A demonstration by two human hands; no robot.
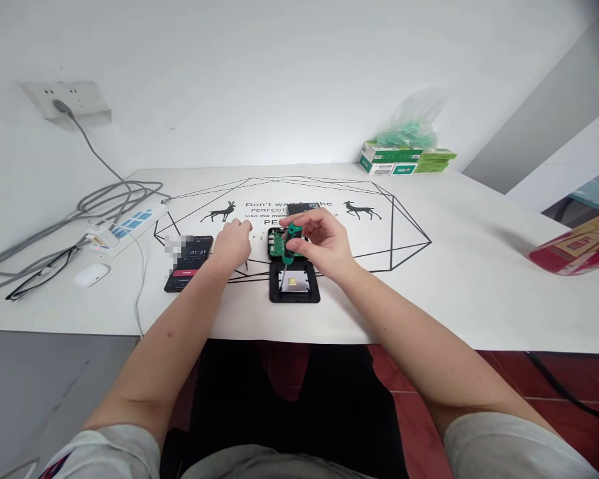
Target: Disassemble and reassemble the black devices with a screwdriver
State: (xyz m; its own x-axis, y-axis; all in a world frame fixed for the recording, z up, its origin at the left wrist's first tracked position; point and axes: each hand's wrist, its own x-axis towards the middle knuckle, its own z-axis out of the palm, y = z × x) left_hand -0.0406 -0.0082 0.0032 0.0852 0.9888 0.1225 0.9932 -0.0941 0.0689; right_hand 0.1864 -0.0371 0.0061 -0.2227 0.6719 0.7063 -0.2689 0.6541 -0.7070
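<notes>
My right hand (327, 243) grips a screwdriver by its green and black handle (293, 241). The thin metal shaft slants down over a square black cover (274, 293), which has a silvery plate and a small yellowish pad inside. Just behind the cover sits an opened black case holding a green circuit board (278, 245), partly hidden by my right hand and the handle. To the left, my left hand (233, 246) rests low at the table with its fingers curled together; what they hold, if anything, is hidden. Several tiny screws (254, 236) lie beside its fingertips. A small pointed thing shows below it.
A phone running a timer (192, 259) lies left of my left hand. Farther left are a white earphone case (92, 275), glasses (42, 271), a power strip (130, 229) and coiled grey cable. Green boxes (392, 156) with a plastic bag stand at the back; a red package (574, 246) is at right.
</notes>
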